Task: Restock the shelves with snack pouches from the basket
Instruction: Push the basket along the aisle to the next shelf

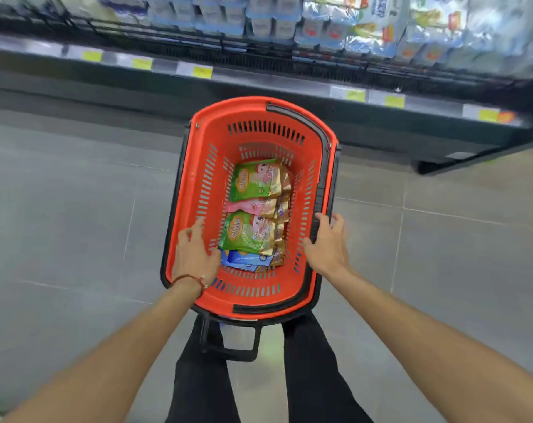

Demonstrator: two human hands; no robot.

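Basket (pixel 249 111), red with black handles, sitting on grey floor (pixel 76 209) in front of shelves (pixel 259 77). Holding snack pouches (pixel 254 215) in a stack at the bottom: green one (pixel 253 178) at the far end, pink one (pixel 246 205) peeking out under it, another green one (pixel 246 233) nearer, blue one (pixel 243 261) nearest. Gold edges showing along the right side. Left hand (pixel 193 251) reaching inside by the left wall, fingers spread apart, gripping nothing, thumb maybe touching the blue pouch, hard to tell. Right hand (pixel 327 239) resting on the right rim and black handle, fingers loose and open. Red bracelet (pixel 189 279) sitting on the left wrist. Shelves looking blurry, carrying pale blue packs (pixel 365 25) and yellow tags (pixel 202 71).
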